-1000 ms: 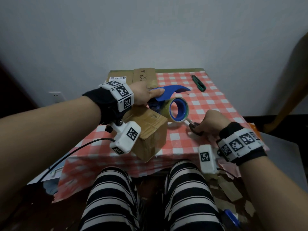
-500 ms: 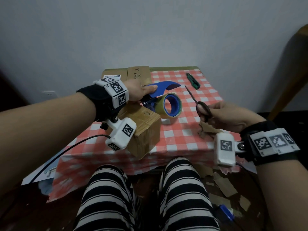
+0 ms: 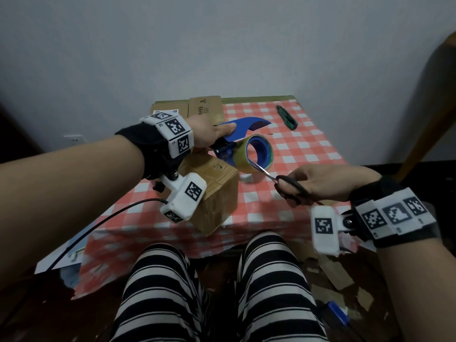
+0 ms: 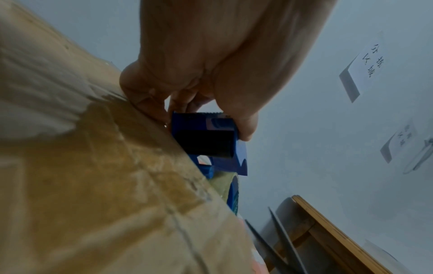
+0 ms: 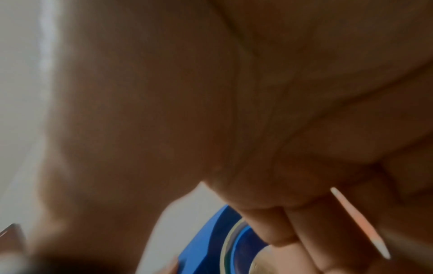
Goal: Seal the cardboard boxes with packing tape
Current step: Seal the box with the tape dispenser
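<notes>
A small brown cardboard box [image 3: 217,191] sits at the near edge of the red-checked table [image 3: 308,149]. My left hand [image 3: 209,134] grips the handle of a blue tape dispenser [image 3: 244,125] with its clear tape roll [image 3: 259,154], held against the box's far top edge; the left wrist view shows the dispenser [image 4: 203,135] against the box [image 4: 93,166]. My right hand [image 3: 318,181] holds black-handled scissors [image 3: 283,180], blades parted and pointing left at the tape below the roll. The right wrist view is mostly blurred palm; the blue roll [image 5: 236,246] shows below.
Flattened cardboard boxes [image 3: 197,107] lie at the table's far left corner. A green utility knife [image 3: 286,117] lies at the far right. My striped legs [image 3: 222,292] are below the table edge. Cardboard scraps [image 3: 338,272] litter the floor on the right.
My right hand lifted the scissors off the table, then swung them down and left so the blades point at the tape under the roll. The left hand kept the dispenser on the box.
</notes>
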